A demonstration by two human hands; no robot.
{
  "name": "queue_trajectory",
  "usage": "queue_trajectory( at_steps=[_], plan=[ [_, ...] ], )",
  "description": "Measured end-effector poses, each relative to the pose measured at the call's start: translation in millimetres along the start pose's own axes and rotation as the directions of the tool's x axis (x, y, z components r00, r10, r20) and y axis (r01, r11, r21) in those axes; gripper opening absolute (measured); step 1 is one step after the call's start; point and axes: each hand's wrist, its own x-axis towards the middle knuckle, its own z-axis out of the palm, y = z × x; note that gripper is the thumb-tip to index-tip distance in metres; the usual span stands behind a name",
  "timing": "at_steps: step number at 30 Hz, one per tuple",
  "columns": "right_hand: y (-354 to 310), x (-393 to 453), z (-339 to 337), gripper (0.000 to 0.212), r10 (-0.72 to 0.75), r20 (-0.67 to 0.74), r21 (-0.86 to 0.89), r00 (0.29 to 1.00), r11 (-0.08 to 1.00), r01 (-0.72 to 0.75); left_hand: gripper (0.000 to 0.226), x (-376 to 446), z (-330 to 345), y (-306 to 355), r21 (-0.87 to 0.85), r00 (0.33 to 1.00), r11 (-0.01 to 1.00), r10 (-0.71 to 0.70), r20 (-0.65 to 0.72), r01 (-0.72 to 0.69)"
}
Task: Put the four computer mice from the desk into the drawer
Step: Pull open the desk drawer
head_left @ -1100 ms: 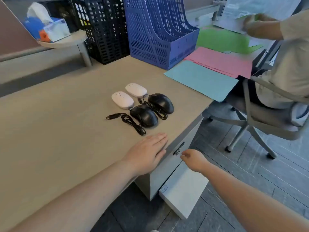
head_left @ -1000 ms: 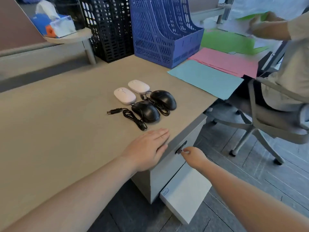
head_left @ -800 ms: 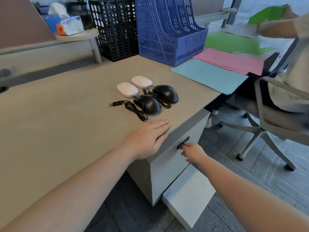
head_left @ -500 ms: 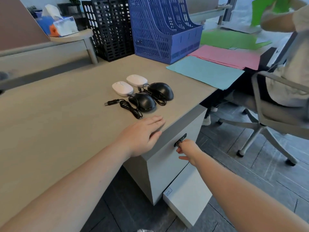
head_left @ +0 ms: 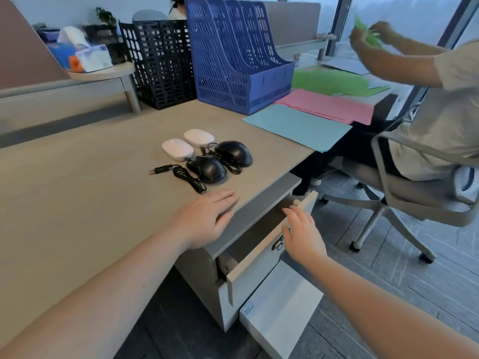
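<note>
Two white mice (head_left: 177, 149) (head_left: 199, 137) and two black corded mice (head_left: 207, 169) (head_left: 234, 153) lie grouped near the desk's (head_left: 77, 198) right front corner. A black cable with a USB plug (head_left: 178, 172) trails left of the nearer black mouse. Under that corner, the top drawer (head_left: 259, 255) stands partly pulled out; its inside is dark. My left hand (head_left: 204, 218) rests flat on the desk edge, just in front of the mice. My right hand (head_left: 302, 234) hovers with fingers spread over the drawer front, beside its lock and handle, holding nothing.
A lower drawer (head_left: 282, 312) juts out beneath. A blue file rack (head_left: 233, 60) and a black mesh rack (head_left: 160, 60) stand at the back. Coloured paper sheets (head_left: 298, 125) lie to the right. Another person sits on a wheeled chair (head_left: 414, 187) close by.
The top drawer has come out from shut to partly pulled out. My right hand has let go of the handle and spread its fingers. The left hand stayed on the desk.
</note>
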Motion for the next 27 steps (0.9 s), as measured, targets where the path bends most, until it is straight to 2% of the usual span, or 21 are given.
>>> queue_trajectory(
  at_steps=[3,5,7,13,18,22,27],
  plan=[
    [-0.6,7.3,-2.4,0.043,-0.188,0.184,-0.152,0.965,0.964,0.217,0.047,-1.5,-0.3,1.8,0.004,1.0,1.0,-0.016,0.006,0.016],
    [-2.2,9.5,-3.2,0.042,-0.218,0.315,-0.247,0.924,0.921,0.301,0.047,-1.3,-0.4,1.4,0.018,1.0,1.0,-0.009,0.002,0.009],
    [-5.8,9.9,-7.9,0.041,-0.212,0.374,-0.274,0.903,0.905,0.326,0.047,-1.1,-0.7,1.7,0.025,1.0,1.0,-0.004,-0.005,0.005],
    [-8.9,-9.1,-29.2,0.036,-0.193,0.414,-0.291,0.889,0.898,0.331,0.048,-1.4,-0.3,0.4,0.039,0.999,0.999,-0.024,0.031,0.023],
    [7.1,-34.4,-56.5,0.032,-0.029,0.474,-0.302,0.88,0.934,0.193,0.05,-2.2,0.2,7.1,0.064,0.996,0.996,-0.062,0.068,0.058],
    [31.0,-59.2,-70.6,0.049,0.016,0.448,-0.36,0.894,0.918,0.164,0.051,-6.1,0.5,15.0,0.087,0.993,0.993,-0.089,0.072,0.083],
    [51.9,-81.1,-82.1,0.052,0.089,0.42,-0.462,0.903,0.878,0.128,0.052,-4.4,3.5,8.4,0.096,0.994,0.993,-0.078,0.077,0.071]
  ],
)
